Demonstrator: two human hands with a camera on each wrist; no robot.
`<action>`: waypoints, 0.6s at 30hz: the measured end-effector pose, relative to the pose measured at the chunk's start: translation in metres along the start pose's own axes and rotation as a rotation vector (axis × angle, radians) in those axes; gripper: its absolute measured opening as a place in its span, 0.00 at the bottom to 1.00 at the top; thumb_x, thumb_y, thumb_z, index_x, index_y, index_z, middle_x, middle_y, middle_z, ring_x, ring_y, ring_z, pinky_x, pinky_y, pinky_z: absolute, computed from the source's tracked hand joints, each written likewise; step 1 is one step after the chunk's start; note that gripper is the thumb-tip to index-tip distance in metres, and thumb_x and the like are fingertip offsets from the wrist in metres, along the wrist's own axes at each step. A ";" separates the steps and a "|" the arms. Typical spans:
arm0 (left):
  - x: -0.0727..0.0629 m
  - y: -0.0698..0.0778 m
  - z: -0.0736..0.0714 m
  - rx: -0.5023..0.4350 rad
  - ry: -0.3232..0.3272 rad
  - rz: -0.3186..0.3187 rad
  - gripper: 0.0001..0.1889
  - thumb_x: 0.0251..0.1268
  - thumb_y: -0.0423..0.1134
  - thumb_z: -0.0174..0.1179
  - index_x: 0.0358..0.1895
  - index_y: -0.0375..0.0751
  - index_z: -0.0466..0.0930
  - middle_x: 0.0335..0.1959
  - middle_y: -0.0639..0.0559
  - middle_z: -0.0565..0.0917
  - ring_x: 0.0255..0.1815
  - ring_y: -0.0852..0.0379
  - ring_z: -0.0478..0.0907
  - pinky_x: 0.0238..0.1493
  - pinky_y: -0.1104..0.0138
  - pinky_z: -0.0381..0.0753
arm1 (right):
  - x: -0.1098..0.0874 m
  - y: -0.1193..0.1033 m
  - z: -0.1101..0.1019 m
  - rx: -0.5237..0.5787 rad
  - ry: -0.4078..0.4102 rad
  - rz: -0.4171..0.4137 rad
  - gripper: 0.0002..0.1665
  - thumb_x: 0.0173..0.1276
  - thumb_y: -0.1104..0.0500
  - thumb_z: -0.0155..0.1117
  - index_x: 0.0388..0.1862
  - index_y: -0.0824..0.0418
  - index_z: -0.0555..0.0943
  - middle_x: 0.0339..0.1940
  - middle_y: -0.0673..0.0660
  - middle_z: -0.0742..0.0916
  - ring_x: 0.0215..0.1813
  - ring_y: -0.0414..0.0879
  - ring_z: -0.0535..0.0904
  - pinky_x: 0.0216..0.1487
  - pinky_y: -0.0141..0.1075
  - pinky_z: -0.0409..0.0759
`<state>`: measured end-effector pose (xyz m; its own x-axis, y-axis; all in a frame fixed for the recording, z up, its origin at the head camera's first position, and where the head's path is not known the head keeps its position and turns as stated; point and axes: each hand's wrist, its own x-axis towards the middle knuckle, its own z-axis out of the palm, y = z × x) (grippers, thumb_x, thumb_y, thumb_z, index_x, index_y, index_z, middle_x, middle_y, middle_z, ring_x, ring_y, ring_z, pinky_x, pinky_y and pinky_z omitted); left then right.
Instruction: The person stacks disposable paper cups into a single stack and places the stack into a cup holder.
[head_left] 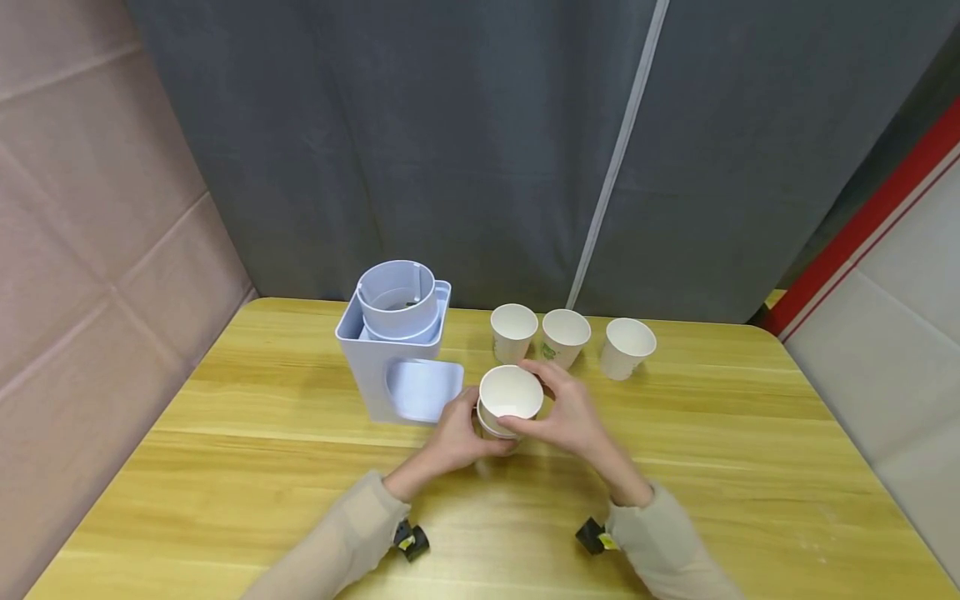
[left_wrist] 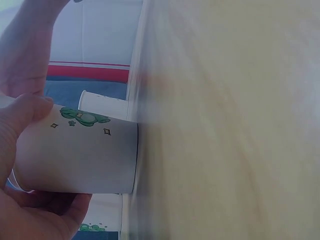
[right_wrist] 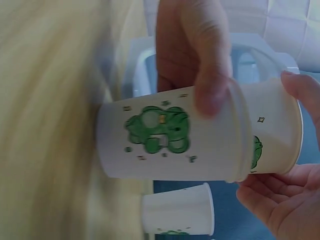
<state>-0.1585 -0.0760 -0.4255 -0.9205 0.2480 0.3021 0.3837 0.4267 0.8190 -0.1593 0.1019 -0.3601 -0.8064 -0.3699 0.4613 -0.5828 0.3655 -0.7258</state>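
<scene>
Two white paper cups are nested one inside the other between the hands. My left hand (head_left: 456,435) grips the lower cup (right_wrist: 155,137) near its rim, thumb on the near side. The lower cup bears a green cartoon print, and its base is right at the tabletop. The upper cup (head_left: 512,390) stands partly out of it, rim upward. Fingers and thumb of my right hand (head_left: 572,415) hold the upper cup around its rim. Its lower part is hidden inside the other cup.
Three more paper cups stand behind the hands: one at left (head_left: 513,333), one in the middle (head_left: 566,335), one at right (head_left: 627,350). Left of the hands is a pale blue plastic bin (head_left: 367,375) with a round cylinder (head_left: 397,308) in its top. A grey curtain (head_left: 450,150) hangs behind the wooden table (head_left: 262,467).
</scene>
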 end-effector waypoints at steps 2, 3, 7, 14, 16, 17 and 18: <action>0.000 0.000 0.000 0.006 0.002 0.006 0.34 0.34 0.39 0.77 0.51 0.31 0.74 0.42 0.44 0.79 0.43 0.53 0.75 0.44 0.63 0.76 | -0.002 0.014 0.004 -0.021 -0.004 -0.020 0.38 0.39 0.61 0.81 0.52 0.70 0.76 0.47 0.61 0.82 0.47 0.52 0.79 0.48 0.45 0.79; 0.000 0.000 0.000 0.006 0.002 0.009 0.35 0.35 0.39 0.77 0.52 0.30 0.74 0.43 0.44 0.79 0.44 0.53 0.75 0.44 0.62 0.76 | -0.003 0.019 0.005 -0.031 -0.008 -0.025 0.39 0.39 0.59 0.81 0.52 0.69 0.76 0.47 0.60 0.82 0.47 0.51 0.79 0.48 0.44 0.80; 0.000 0.000 0.000 0.014 -0.001 0.008 0.36 0.35 0.39 0.77 0.53 0.30 0.73 0.45 0.43 0.79 0.45 0.51 0.75 0.46 0.61 0.76 | -0.005 0.024 0.008 -0.055 -0.017 -0.045 0.40 0.40 0.57 0.81 0.53 0.69 0.76 0.48 0.59 0.82 0.48 0.51 0.79 0.47 0.44 0.80; 0.000 -0.001 -0.001 0.022 -0.014 0.033 0.35 0.36 0.39 0.76 0.52 0.29 0.73 0.43 0.43 0.78 0.43 0.50 0.75 0.44 0.61 0.76 | -0.008 0.030 0.011 -0.087 -0.039 -0.039 0.41 0.39 0.55 0.81 0.53 0.68 0.76 0.48 0.59 0.82 0.48 0.51 0.79 0.47 0.42 0.80; 0.000 -0.001 -0.001 0.017 -0.017 0.038 0.35 0.36 0.39 0.76 0.52 0.29 0.73 0.43 0.43 0.78 0.43 0.50 0.75 0.43 0.61 0.76 | -0.009 0.031 0.012 -0.087 -0.042 -0.036 0.42 0.39 0.54 0.81 0.53 0.69 0.76 0.48 0.59 0.82 0.48 0.51 0.79 0.47 0.43 0.80; 0.000 -0.001 -0.001 0.011 -0.018 0.036 0.35 0.35 0.39 0.76 0.52 0.29 0.73 0.43 0.42 0.78 0.43 0.50 0.75 0.44 0.61 0.76 | -0.009 0.032 0.013 -0.087 -0.043 -0.036 0.42 0.39 0.54 0.81 0.53 0.69 0.76 0.48 0.60 0.82 0.48 0.51 0.79 0.47 0.43 0.80; 0.000 -0.001 -0.001 0.010 -0.019 0.035 0.36 0.35 0.39 0.76 0.52 0.28 0.72 0.44 0.42 0.78 0.43 0.50 0.75 0.44 0.61 0.76 | -0.009 0.032 0.013 -0.091 -0.044 -0.036 0.42 0.39 0.54 0.81 0.53 0.69 0.75 0.48 0.60 0.82 0.48 0.51 0.79 0.47 0.43 0.80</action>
<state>-0.1587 -0.0776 -0.4258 -0.9048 0.2791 0.3217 0.4169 0.4256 0.8032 -0.1693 0.1057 -0.3944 -0.7811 -0.4201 0.4620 -0.6193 0.4266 -0.6591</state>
